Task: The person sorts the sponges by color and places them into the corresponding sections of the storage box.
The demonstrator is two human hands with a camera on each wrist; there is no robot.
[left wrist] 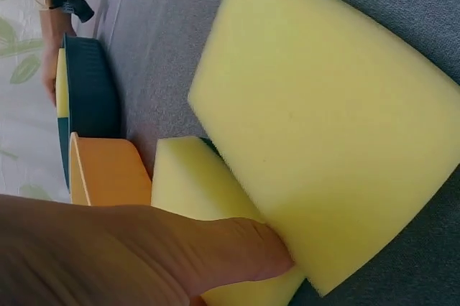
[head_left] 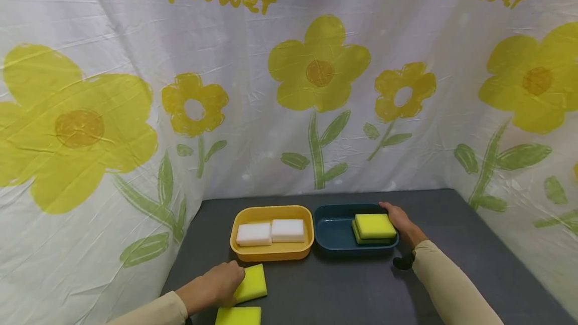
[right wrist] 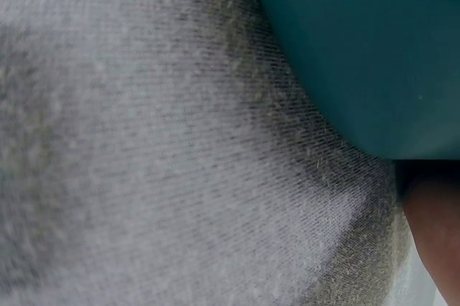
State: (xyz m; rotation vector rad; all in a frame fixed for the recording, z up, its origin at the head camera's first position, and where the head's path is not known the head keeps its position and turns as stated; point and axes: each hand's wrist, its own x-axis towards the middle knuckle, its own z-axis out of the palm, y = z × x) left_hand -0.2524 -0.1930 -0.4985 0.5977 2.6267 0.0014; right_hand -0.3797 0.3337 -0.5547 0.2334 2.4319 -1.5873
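Observation:
My left hand (head_left: 221, 282) grips a yellow sponge (head_left: 253, 284) just above the dark table, its thumb lying along the sponge's edge in the left wrist view. A second yellow sponge (left wrist: 330, 112) lies flat on the table, close in front of that hand. At the right end of a dark blue tray (head_left: 336, 247), my right hand (head_left: 403, 222) holds the rim and outer wall. Two stacked yellow-and-green sponges (head_left: 375, 226) sit in the tray's right part. In the right wrist view only a finger (right wrist: 438, 230) shows beside the tray's wall.
Left of the blue tray and right against it stands a yellow tray (head_left: 271, 255) with two white sponges (head_left: 287, 230) side by side. A flower-printed curtain (head_left: 253, 164) hangs behind and along both sides of the grey table (head_left: 343, 290).

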